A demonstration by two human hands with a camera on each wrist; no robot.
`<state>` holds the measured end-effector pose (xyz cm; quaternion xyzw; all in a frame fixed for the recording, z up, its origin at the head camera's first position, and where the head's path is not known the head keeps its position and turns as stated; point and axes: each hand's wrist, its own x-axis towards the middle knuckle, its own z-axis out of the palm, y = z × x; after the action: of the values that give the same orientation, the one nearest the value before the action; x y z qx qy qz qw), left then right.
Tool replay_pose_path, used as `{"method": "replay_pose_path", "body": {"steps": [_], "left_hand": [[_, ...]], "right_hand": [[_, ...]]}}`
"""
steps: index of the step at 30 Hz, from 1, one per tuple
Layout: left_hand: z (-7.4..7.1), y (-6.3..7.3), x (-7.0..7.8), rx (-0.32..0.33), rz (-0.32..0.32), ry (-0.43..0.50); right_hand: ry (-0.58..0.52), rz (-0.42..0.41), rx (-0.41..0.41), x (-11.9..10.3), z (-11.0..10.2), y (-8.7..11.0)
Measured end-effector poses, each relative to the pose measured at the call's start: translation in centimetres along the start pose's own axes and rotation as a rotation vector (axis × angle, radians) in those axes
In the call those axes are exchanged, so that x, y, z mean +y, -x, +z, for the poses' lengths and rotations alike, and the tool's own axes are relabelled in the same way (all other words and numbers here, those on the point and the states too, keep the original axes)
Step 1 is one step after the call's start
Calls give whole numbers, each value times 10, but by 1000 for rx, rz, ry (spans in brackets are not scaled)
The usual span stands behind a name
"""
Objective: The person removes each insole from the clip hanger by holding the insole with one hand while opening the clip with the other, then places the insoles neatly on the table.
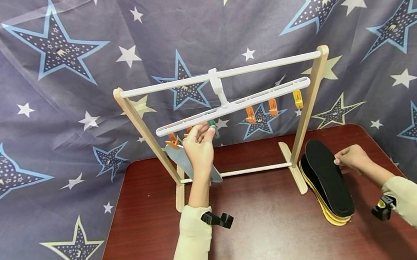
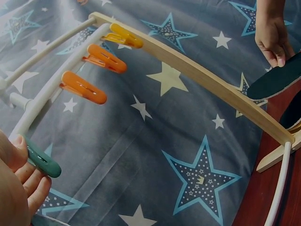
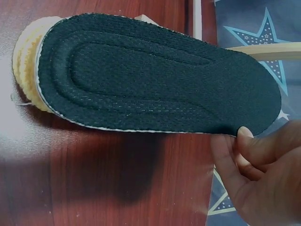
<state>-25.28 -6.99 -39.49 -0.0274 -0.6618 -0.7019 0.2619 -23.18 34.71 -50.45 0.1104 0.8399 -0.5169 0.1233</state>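
My right hand (image 1: 353, 158) pinches the edge of a black insole (image 3: 141, 80) between thumb and fingers. That insole is lifted at one end over a stack of insoles with a yellow one (image 1: 335, 218) at the bottom. With thumb and fingers, my left hand (image 1: 199, 149) holds a green clip (image 2: 43, 160) on the white hanger (image 1: 229, 108). The hanger hooks on the rack's top bar and tilts down to the left. Left of my hand, an orange clip (image 1: 172, 142) stands above grey insoles (image 1: 180, 158), which my left forearm partly covers.
Two orange clips (image 1: 250, 115) and a yellow clip (image 1: 298, 99) hang along the hanger's right half. The wooden rack (image 1: 310, 100) stands on a dark red table (image 1: 264, 221). Behind it hangs a star-patterned cloth (image 1: 74, 187).
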Motion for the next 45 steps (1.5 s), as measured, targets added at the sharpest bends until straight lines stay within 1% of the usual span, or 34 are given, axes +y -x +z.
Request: {"method": "replay_pose_path", "body": {"steps": [4,9,14,18,23,25,26,27,34,40,45], "left_hand": [[0,0,1,0,-6,-3],[0,1,2,-4,-4,0],[1,1,1,-12,3,12],[1,1,1,-7,9,10],[0,1,0,-4,8,8],[0,1,0,-3,7,5],[0,1,-1,-3,7,3],[0,1,-1,-3,6,4],[1,1,-1,3,1,7],[1,1,0,4,1,1],[1,1,0,5,-4,-8]], "right_hand": [[-19,-6,2,0,-2,0],[7,-11,-1,4,0,0],[32,7,-6,12,5,-4],[94,-9,10,17,9,-7],[208,-58,62,19,12,-9],[234,-66,79,19,14,-9],[222,-62,77,19,14,-9],[243,-66,84,19,15,-9],[209,-36,68,19,18,-7],[245,-48,91,23,20,-7],[181,-31,87,25,23,-7]]}}
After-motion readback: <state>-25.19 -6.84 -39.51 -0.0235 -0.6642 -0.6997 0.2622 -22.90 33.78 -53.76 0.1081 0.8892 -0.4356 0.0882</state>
